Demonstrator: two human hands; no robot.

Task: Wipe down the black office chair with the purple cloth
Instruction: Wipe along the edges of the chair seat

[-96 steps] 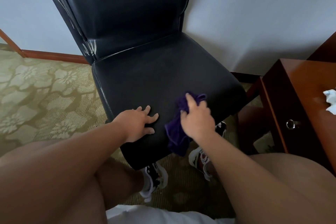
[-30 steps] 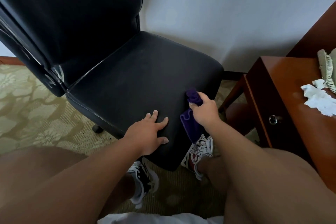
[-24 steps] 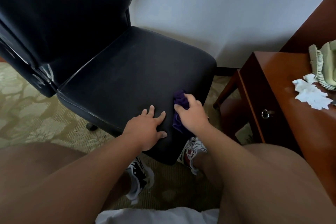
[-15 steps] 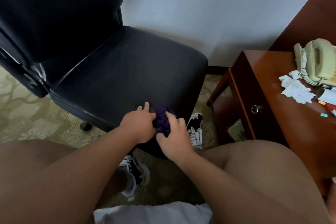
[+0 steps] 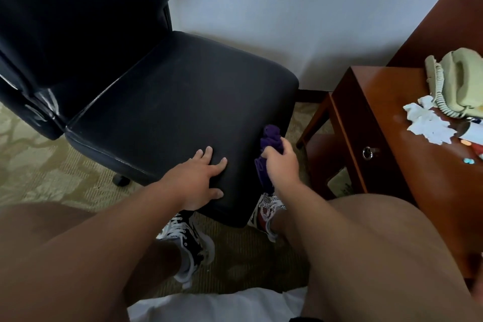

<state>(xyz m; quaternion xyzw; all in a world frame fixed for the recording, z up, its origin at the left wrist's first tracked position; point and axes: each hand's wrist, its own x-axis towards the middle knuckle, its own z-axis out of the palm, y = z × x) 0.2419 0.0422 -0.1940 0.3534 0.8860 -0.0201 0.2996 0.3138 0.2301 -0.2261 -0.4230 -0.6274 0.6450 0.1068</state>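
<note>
Lower centre: left hand (image 5: pixel 194 180) flat, steadying chair (image 5: pixel 167 102); right hand (image 5: pixel 281 165) grasps cloth (image 5: pixel 270 138) at seat edge; press firmly, overlap strokes.

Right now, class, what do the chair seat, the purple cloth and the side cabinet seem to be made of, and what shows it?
Chair seat: leather or imitation leather; smooth, dull sheen, scuffed edges.
Purple cloth: soft fabric, perhaps microfibre; it bunches and droops.
Side cabinet: reddish wood or veneer, glossy varnish; light reflects off its top.

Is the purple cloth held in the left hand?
No, the right hand grips the purple cloth; the left hand rests flat on the chair.
</note>
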